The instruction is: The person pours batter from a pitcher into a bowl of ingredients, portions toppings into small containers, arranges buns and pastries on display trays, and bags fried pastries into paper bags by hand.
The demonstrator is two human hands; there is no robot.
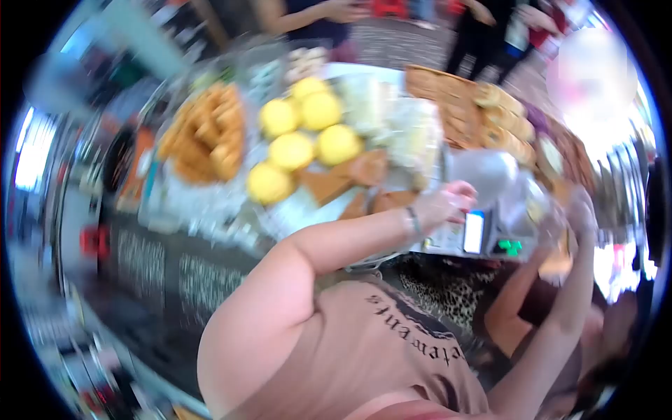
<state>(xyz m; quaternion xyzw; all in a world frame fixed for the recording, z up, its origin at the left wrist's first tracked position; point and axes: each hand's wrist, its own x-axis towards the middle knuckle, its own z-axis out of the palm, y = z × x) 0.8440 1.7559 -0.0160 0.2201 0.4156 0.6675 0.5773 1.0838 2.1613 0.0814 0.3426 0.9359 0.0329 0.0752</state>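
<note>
Your left hand point(439, 208) nears clear plastic point(483, 170), centre-right, your right hand point(582, 212) farther right (can't tell either grip), nothing visibly finished!

golden fried pieces point(225, 129) lay near the left edge of the table point(353, 68), yellow rounds point(320, 110) to their right; people point(483, 31) stood beyond the far edge.

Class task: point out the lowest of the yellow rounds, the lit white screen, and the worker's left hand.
Lowest yellow round point(270, 183): head view, middle of its upper surface.
Lit white screen point(474, 232): head view, centre of the panel.
Left hand point(444, 206): head view, back of the hand.
</note>
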